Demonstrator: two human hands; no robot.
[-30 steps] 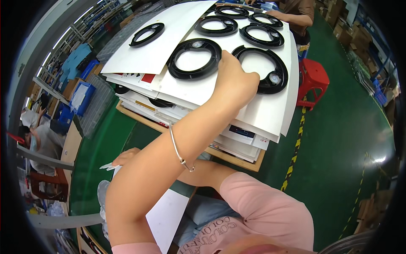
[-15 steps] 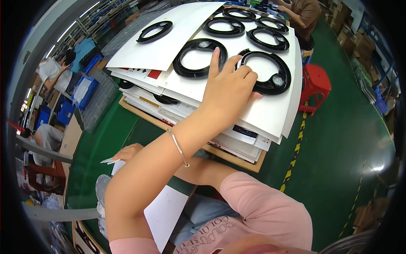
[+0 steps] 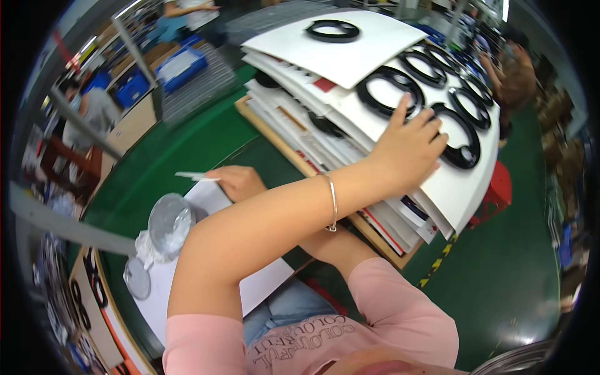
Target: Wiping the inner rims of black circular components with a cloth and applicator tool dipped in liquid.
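My left hand (image 3: 409, 147), with a bangle on its wrist, reaches across to black plastic rings on a stack of white sheets. Its fingers are spread, with the index stretched over one black ring (image 3: 375, 109). The other fingertips are at the near-left edge of another black ring (image 3: 474, 156), which bears a small clear disc; whether they touch it is unclear. Beneath the left forearm, my right hand (image 3: 237, 182) is closed on what looks like thin white tweezers (image 3: 195, 175), over a white sheet (image 3: 209, 197). A translucent cup (image 3: 164, 219) of clear pieces stands beside it.
Several more rings lie farther back on the stack, including one ring (image 3: 333, 30) on a separate upper board. A wooden pallet edge (image 3: 281, 144) runs beneath. A red stool (image 3: 498, 187) stands to the right. A round clear lid (image 3: 137, 278) lies near the cup. Other people work farther off.
The view has turned left, so the stack appears farther right and the cup and lid show more fully. My left hand remains among the same rings; my right still holds the white tweezers.
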